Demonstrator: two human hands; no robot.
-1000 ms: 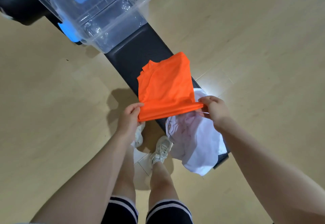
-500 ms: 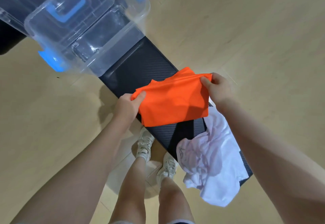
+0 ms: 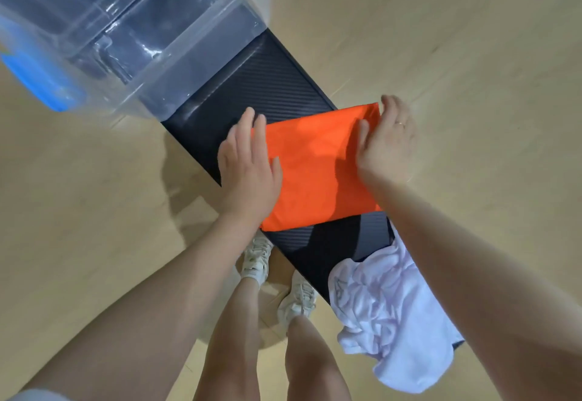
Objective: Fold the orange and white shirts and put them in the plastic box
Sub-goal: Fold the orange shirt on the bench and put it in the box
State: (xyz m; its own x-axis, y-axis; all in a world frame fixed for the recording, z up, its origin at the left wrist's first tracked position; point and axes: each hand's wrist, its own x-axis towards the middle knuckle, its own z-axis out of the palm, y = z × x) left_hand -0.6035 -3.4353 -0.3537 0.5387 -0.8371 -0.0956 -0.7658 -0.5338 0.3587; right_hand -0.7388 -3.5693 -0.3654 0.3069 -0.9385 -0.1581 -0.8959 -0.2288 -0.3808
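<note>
The orange shirt (image 3: 318, 164) lies folded into a compact rectangle across the narrow black bench (image 3: 267, 85). My left hand (image 3: 248, 164) rests flat on its left edge, fingers spread. My right hand (image 3: 387, 139) lies flat on its right edge, a ring on one finger. Neither hand grips the cloth. The white shirt (image 3: 390, 315) sits crumpled on the near end of the bench, hanging over its edge, partly hidden by my right forearm. The clear plastic box (image 3: 195, 38) with blue latches stands on the far end of the bench, upper left, with no cloth visible in it.
The bench runs diagonally over a pale wooden floor (image 3: 472, 38). My legs and white sneakers (image 3: 255, 258) stand right against the bench's left side. A strip of bare bench separates the orange shirt from the box.
The near edge of the orange shirt was lifted and folded over away from me. Both hands let go of it and now press flat on the smaller fold. The camera has moved closer.
</note>
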